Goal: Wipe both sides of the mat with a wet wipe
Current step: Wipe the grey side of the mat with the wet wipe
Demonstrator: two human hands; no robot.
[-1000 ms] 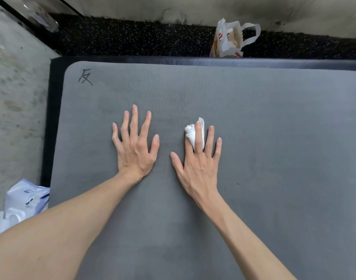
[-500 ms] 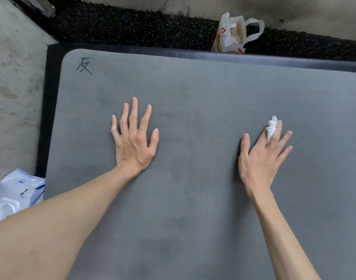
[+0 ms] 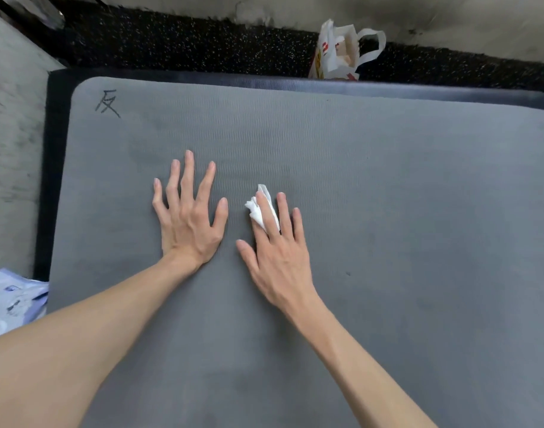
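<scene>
A grey mat (image 3: 388, 211) fills most of the view, lying flat with its ribbed surface up and a handwritten black character (image 3: 107, 104) near its corner at eleven o'clock. Under it lies a black mat (image 3: 53, 156), whose edge shows as a dark border along the left side and across the top. Beyond that border, from ten to two o'clock, runs a strip of black speckled flooring (image 3: 187, 47), and pale concrete floor (image 3: 11, 143) lies at nine o'clock. Two bare forearms reach in from the bottom edge toward the centre. The left hand (image 3: 188, 217) rests palm down on the grey mat just left of centre, fingers straight and spread, grasping nothing. The right hand (image 3: 276, 251) lies just beside it at its three o'clock side, also palm down with fingers extended; the two are close but apart. Under the right hand's first fingers a crumpled white wet wipe (image 3: 261, 208) is pressed against the grey mat, its bunched end poking out past and between the fingertips toward twelve o'clock. A white plastic bag (image 3: 341, 54) with loop handles stands on the speckled flooring at one o'clock, just beyond the black mat's far edge. A pale blue and white packet (image 3: 14, 298) lies off the mats at eight o'clock.
</scene>
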